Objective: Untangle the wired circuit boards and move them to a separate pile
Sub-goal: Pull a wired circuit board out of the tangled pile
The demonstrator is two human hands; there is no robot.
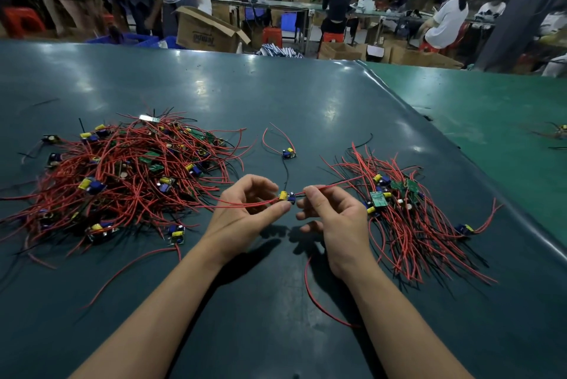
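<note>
A big tangled pile (122,176) of small circuit boards with red and black wires lies on the left of the dark green table (276,96). A smaller, tidier pile (399,207) lies on the right. Between them, just above the table, my left hand (245,213) pinches a small board (287,196) with a yellow part and a blue part. My right hand (331,216) pinches a red wire (322,188) coming off that board. Its other red wires trail left towards the big pile. One single board (289,153) lies alone behind my hands.
A loose red wire (319,302) curls on the table under my right forearm. A lighter green table (491,121) adjoins at the right, with one wired board (561,131) at its edge. Beyond the table stand cardboard boxes (205,32), red stools and several people at benches.
</note>
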